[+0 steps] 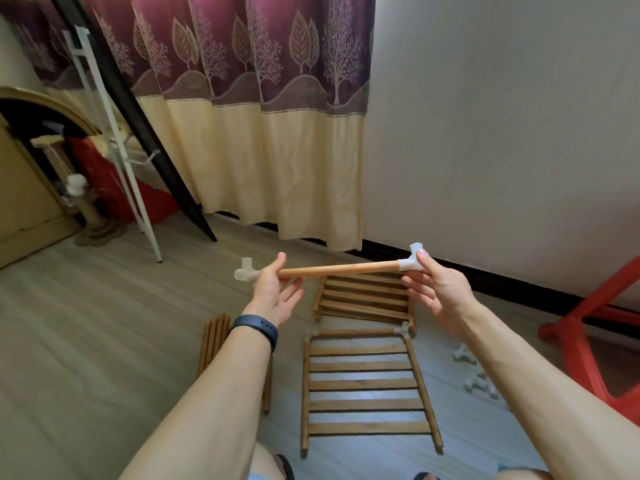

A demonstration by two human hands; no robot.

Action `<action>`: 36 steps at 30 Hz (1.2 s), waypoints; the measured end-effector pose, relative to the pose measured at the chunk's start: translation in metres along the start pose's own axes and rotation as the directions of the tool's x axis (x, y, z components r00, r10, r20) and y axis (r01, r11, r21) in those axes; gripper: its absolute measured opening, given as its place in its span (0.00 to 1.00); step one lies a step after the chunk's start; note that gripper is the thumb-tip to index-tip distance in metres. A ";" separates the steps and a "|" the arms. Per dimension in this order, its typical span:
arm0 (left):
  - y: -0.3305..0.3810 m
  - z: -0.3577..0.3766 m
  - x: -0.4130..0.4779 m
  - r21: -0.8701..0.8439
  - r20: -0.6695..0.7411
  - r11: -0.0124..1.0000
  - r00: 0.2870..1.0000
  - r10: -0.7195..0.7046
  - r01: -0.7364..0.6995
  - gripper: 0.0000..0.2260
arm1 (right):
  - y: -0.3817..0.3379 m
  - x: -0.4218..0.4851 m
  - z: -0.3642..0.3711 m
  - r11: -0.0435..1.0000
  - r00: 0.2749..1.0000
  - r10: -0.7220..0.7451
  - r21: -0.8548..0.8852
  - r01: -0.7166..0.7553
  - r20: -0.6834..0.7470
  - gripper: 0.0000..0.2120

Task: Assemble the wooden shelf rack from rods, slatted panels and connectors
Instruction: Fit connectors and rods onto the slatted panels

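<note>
We hold round light-wood rod point(339, 270) level in air, above grey plank floor point(104, 341). Left hand point(273, 292) palm up, thumb hooked over rod near left end, other fingers loosely spread. Right hand point(433, 289) pinches white plastic connector point(414, 262) on rod's right end. Second white connector point(244, 271) caps left end. Below us on floor: near slatted wooden panel point(363, 386), far slatted panel point(363, 301), rod bundle point(214, 337), loose white connectors point(479, 381).

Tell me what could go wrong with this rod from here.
The left hand pinches the rod with only thumb and forefinger, so it could slip and drop onto the slatted panel. The right hand holds just the right connector, which might pull off. Loose connectors on the floor could get kicked.
</note>
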State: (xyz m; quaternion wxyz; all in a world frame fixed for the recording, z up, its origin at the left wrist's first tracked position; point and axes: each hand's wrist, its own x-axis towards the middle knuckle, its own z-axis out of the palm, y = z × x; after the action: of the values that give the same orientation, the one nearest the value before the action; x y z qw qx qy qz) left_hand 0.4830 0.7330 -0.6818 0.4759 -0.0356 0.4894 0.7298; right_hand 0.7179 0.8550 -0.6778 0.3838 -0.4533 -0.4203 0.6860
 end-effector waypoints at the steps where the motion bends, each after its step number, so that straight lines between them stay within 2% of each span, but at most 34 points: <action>1: 0.004 -0.007 0.002 -0.019 -0.014 1.000 1.000 0.009 -0.009 0.23 | 0.001 0.001 -0.003 1.000 1.000 0.003 0.000 -0.003 -0.007 0.13; 6: 0.017 -0.030 0.009 -0.070 -0.087 0.995 0.994 0.065 -0.071 0.20 | 0.001 0.006 -0.017 1.000 1.000 0.019 0.013 -0.019 -0.005 0.15; 11: 0.017 -0.040 0.008 0.148 -0.001 0.988 0.999 0.051 -0.050 0.20 | 0.004 0.015 -0.033 0.996 0.996 0.091 -0.018 -0.091 -0.008 0.16; 17: 0.009 -0.058 0.004 0.474 0.053 0.880 0.999 0.004 -0.028 0.20 | 0.047 0.007 -0.069 0.975 0.974 0.224 -0.002 -0.224 -0.041 0.16; 20: -0.031 -0.091 0.005 0.632 -0.042 0.770 0.996 -0.079 0.088 0.20 | 0.109 -0.007 -0.096 0.937 0.935 0.348 0.030 -0.347 -0.072 0.16; 25: -0.127 -0.162 0.019 0.658 -0.255 0.693 0.953 -0.163 0.294 0.24 | 0.218 -0.021 -0.136 0.849 0.829 0.524 0.040 -0.527 -0.196 0.15; 28: -0.171 -0.185 0.031 0.611 -0.331 0.667 0.902 -0.275 0.427 0.26 | 0.257 -0.016 -0.158 0.814 0.776 0.568 0.043 -0.580 -0.275 0.13; 31: -0.205 -0.204 0.040 0.596 -0.377 0.620 0.859 -0.346 0.511 0.22 | 0.284 -0.009 -0.178 0.789 0.732 0.588 0.045 -0.612 -0.345 0.11; 36: -0.241 -0.229 0.053 0.556 -0.411 0.555 0.785 -0.463 0.619 0.19 | 0.313 -0.002 -0.194 0.770 0.712 0.591 0.004 -0.638 -0.379 0.11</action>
State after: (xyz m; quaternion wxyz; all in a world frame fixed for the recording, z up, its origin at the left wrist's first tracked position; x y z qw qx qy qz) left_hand 0.5356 0.6133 -0.9921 0.6012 -0.0926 0.7292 0.3133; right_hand 0.8563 0.7875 -1.0120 0.1735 -0.7077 -0.2108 0.6517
